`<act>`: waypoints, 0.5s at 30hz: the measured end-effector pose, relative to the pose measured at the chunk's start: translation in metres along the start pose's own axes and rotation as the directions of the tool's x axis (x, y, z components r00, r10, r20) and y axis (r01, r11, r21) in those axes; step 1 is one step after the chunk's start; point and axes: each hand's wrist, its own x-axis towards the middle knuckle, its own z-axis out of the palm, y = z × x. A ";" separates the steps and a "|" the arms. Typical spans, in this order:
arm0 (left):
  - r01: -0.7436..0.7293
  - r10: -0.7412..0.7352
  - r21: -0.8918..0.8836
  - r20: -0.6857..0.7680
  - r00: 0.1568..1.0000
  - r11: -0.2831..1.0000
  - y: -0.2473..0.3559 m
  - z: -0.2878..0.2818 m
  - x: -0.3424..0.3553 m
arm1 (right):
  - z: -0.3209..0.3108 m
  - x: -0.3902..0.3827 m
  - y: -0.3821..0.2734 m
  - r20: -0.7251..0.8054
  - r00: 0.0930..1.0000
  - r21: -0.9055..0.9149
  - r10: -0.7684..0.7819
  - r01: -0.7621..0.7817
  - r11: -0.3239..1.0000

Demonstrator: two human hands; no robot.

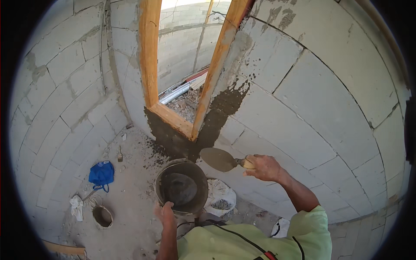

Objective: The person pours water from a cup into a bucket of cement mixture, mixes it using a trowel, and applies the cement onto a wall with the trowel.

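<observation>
My right hand (pixel 265 167) is closed round the wooden handle of a trowel (pixel 219 159); its grey blade points left, beside the wet patch on the wall. With my left hand (pixel 165 214) I grip the near rim of a dark bucket (pixel 200 177), thumb over the edge. Wet grey mortar (pixel 178 189) lies inside the bucket. Beyond it, dark wet mortar (pixel 171 138) is spread on the wall below and along the right side of a wooden window frame (pixel 173 119).
Pale block walls (pixel 312 99) stand to the right and left. On the dusty floor lie a blue bag (pixel 101 174), a brush (pixel 120 154), a white crumpled cloth (pixel 76 207) and a small bucket (pixel 102 216). A white sack (pixel 221 197) sits right of the bucket I hold.
</observation>
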 end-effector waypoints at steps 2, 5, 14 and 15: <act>0.057 -0.052 0.087 -0.063 0.997 0.995 0.020 0.009 -0.001 | 0.028 0.027 -0.020 0.065 0.998 -0.203 0.023 -0.010 0.979; 0.039 -0.034 0.083 -0.063 0.997 0.996 0.030 0.012 -0.001 | 0.079 0.054 -0.030 0.055 0.987 -0.262 -0.149 0.158 0.952; -0.078 0.084 0.240 -0.013 0.996 0.967 0.032 0.008 -0.008 | 0.189 0.095 -0.057 -0.032 0.942 -0.398 -0.335 0.295 0.869; -0.079 0.086 0.245 -0.020 0.996 0.966 0.033 0.004 -0.009 | 0.185 0.095 -0.060 -0.031 0.939 -0.394 -0.341 0.303 0.868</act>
